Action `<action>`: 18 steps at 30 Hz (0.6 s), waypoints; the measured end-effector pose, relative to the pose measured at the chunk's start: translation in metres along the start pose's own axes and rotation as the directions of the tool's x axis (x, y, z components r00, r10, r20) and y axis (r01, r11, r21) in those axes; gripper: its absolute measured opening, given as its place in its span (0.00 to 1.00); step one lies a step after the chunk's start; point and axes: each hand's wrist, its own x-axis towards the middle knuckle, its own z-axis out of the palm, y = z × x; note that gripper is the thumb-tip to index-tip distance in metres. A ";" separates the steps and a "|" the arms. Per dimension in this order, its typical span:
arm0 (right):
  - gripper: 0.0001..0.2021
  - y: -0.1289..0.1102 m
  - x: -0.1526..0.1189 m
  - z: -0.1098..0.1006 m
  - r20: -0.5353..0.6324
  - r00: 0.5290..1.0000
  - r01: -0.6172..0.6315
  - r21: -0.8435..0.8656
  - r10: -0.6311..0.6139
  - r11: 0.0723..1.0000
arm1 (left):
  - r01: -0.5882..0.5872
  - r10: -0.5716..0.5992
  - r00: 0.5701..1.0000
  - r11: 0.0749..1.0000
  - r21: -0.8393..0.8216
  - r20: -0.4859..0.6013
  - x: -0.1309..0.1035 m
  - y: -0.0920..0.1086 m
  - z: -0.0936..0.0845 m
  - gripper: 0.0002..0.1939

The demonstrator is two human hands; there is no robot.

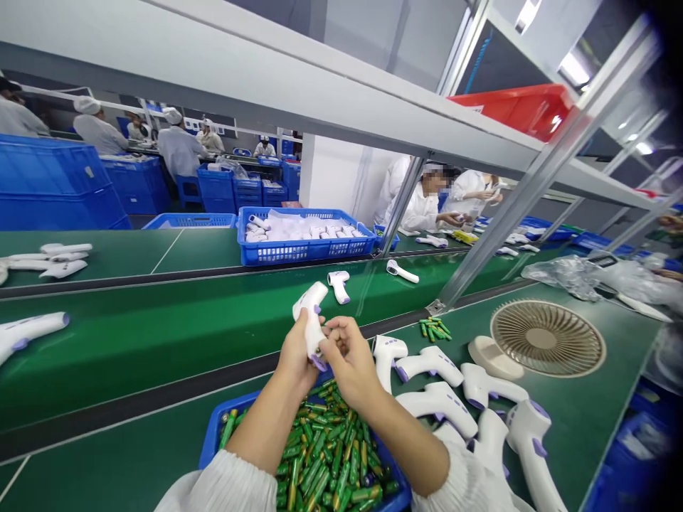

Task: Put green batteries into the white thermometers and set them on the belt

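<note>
My left hand (294,354) is closed around the handle of a white infrared thermometer (312,304) with purple trim, held upright with its head at the top. My right hand (350,364) is at the lower end of that handle, its fingers curled and pinched together. Whatever lies between those fingertips is hidden. Beneath both forearms sits a blue bin (210,435) full of green and gold batteries (325,444). To the right of my right forearm, several more thermometers (442,405) lie in a loose pile on the green bench.
A green conveyor belt (160,323) runs across in front, carrying spaced thermometers (338,286). Beyond it stands a blue basket (306,252) of thermometers. A metal post (480,220), loose batteries (435,328) and a round fan (548,338) are at right. Co-workers (421,203) sit across the line.
</note>
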 end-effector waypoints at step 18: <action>0.09 0.024 0.006 0.005 0.108 0.987 -0.146 0.291 0.119 0.945 | 0.091 -0.080 0.982 0.994 0.061 -0.170 -0.001 0.000 0.008 0.17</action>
